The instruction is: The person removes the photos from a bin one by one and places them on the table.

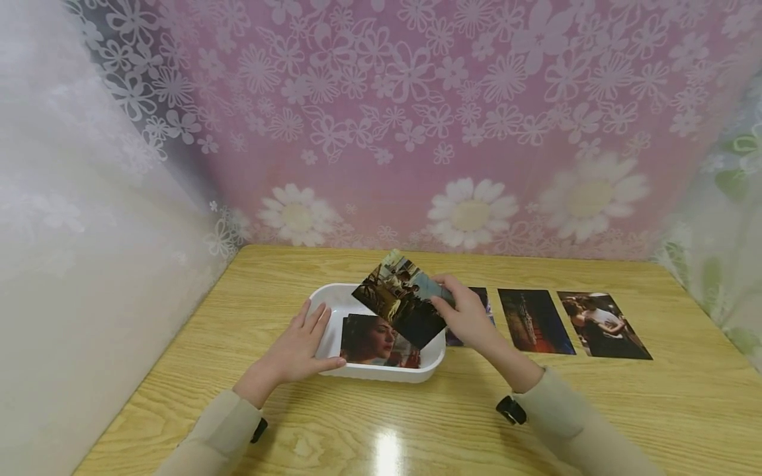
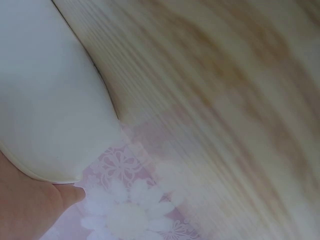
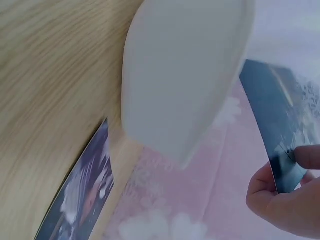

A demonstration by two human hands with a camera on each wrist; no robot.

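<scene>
A white plastic tub (image 1: 381,374) stands on the table with photo prints inside; a print of a face in profile (image 1: 375,340) lies on top. My left hand (image 1: 297,347) rests on the tub's left rim, fingers spread, thumb along the front edge. Over the tub's right part, my right hand (image 1: 467,314) pinches a photo print (image 1: 401,297) between thumb and fingers by its right edge. That print is tilted above the tub and shows figures in a dim scene. In the right wrist view the held print (image 3: 275,120) hangs beyond the tub wall (image 3: 180,75).
Right of the tub lie a dark print (image 1: 536,322), a print of a couple (image 1: 604,325), and another print (image 1: 489,307) partly hidden behind my right hand. The wooden table (image 1: 297,430) meets a pink flowered backdrop (image 1: 381,132) behind and pale sheets at the sides.
</scene>
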